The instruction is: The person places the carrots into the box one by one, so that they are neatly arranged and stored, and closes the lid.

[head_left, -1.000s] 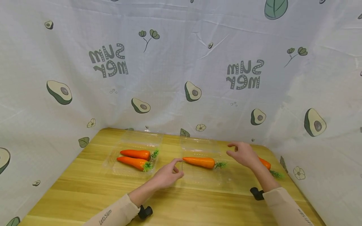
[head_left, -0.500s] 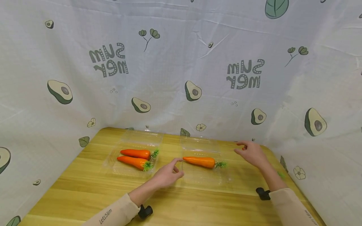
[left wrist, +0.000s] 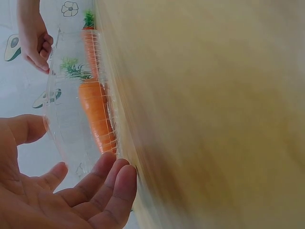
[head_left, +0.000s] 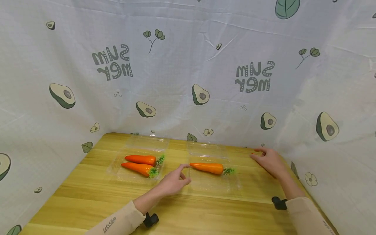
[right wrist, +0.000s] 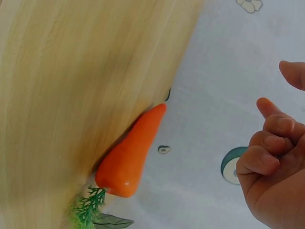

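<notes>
A pale printed cloth (head_left: pixel 167 65) hangs behind a wooden table (head_left: pixel 205 215). Over the last second the right hand (head_left: pixel 269 162) has moved outward, away from the middle box (head_left: pixel 205 186), and is now over the loose carrot (right wrist: pixel 129 155), hiding most of it from the head camera. In the right wrist view its thumb and index finger stand apart, the other fingers are curled in, and it holds nothing; that carrot lies near the table's edge, apart from the fingers.

The left hand (head_left: pixel 173 182) has kept its place, fingers relaxed and spread, gripping nothing. Its fingertips are at the end of the middle box; I cannot tell whether they touch it. That box, between the hands, holds a single carrot (head_left: pixel 208 168); the left box (head_left: pixel 129 179), left of the left hand, holds two carrots (head_left: pixel 141 160). Neither load has changed, so the step seems an approach to the loose carrot, no hold made.
</notes>
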Action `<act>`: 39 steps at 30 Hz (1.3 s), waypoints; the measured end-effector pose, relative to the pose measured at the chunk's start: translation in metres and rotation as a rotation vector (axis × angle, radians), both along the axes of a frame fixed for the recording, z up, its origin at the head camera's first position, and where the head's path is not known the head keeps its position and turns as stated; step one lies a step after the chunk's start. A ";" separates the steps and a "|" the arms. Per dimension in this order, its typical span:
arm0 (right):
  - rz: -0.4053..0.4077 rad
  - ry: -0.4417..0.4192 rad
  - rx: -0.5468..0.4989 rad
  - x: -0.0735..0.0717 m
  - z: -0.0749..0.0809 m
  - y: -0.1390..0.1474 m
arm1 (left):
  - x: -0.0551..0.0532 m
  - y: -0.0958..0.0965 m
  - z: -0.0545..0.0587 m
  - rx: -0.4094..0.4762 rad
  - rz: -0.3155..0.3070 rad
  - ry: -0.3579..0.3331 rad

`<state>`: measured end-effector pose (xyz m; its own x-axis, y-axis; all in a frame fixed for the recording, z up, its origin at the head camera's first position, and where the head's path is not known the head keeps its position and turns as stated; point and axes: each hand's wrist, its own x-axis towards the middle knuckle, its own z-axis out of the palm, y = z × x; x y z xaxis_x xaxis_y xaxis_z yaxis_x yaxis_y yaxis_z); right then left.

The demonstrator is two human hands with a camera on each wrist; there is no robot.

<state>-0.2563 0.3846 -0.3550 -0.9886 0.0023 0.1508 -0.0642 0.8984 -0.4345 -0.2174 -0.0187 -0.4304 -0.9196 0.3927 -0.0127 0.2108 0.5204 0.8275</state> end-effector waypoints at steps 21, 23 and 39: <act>-0.065 0.000 -0.023 0.004 -0.007 0.022 | -0.001 0.000 -0.001 0.007 0.001 -0.004; -0.066 0.004 -0.023 0.004 -0.009 0.024 | -0.001 0.000 -0.001 0.010 -0.001 0.000; -0.140 0.001 -0.042 0.007 -0.018 0.040 | -0.001 0.000 -0.003 0.005 0.001 -0.006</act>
